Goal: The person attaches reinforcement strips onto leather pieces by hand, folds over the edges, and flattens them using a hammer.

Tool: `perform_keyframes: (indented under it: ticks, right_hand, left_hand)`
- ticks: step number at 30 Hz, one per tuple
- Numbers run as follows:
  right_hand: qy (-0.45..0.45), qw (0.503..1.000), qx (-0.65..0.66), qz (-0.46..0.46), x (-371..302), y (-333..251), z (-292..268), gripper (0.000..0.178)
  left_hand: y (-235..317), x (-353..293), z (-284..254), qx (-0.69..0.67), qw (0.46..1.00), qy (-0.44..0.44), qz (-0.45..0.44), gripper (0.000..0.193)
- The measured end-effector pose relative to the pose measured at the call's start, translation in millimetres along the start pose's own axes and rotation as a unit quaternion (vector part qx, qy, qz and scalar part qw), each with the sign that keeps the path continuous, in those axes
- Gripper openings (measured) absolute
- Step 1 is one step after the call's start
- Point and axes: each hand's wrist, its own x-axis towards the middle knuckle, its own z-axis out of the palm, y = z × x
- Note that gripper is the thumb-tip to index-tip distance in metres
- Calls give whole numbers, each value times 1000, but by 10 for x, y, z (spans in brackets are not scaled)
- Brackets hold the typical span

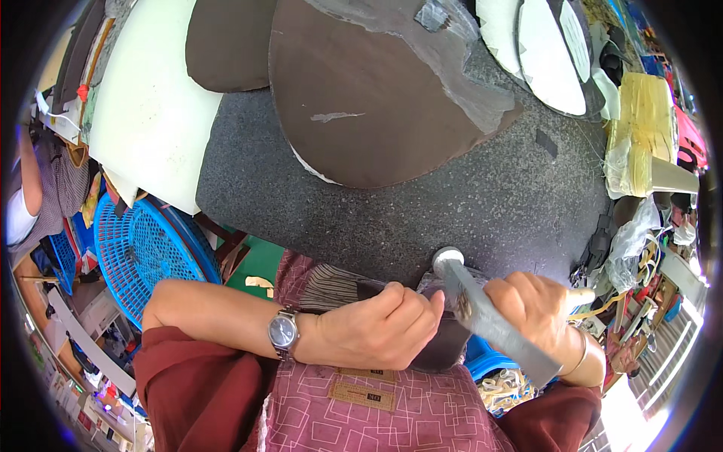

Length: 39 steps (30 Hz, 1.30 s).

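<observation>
Workshop around me, one for cut sheet goods by look of it. Dark speckled worktop (pixel 482 196) bearing shaped brown panels (pixel 361 105) and white cut pieces (pixel 546 56). Metal-headed hammer (pixel 501 331) in hand. Patterned apron (pixel 369 422) on worker. Blue tub (pixel 480 355) of trimmings (pixel 506 389) close by. Blue slotted plastic basket (pixel 139 252), second person (pixel 64 181) off left.

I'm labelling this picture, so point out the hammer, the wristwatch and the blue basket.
Hammer (pixel 497 330): head view, on its metal head.
Wristwatch (pixel 283 331): head view, on its dial.
Blue basket (pixel 141 256): head view, on its mesh.
</observation>
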Motion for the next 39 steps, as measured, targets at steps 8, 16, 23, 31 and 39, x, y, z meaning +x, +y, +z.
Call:
perform_keyframes:
  ticks: [8,16,23,31,39]
  right_hand:
    - [1,999,-28,33,-78,-212,-29,23]
    - [264,924,-33,276,-651,148,-106,16]
    - [550,752,-43,360,-997,484,-285,18]
    - [343,882,116,303,184,490,-214,13]
    - [265,896,-62,352,241,806,-99,24]
  left_hand:
    - [104,-14,27,-55,998,-33,0,25]
    - [181,143,154,-405,889,26,-211,27]
    - [-1355,1558,161,-239,947,151,-155,36]
    - [-2255,1187,-301,24,946,-124,-298,26]
    - [-1785,721,-1206,-320,904,24,-284,16]
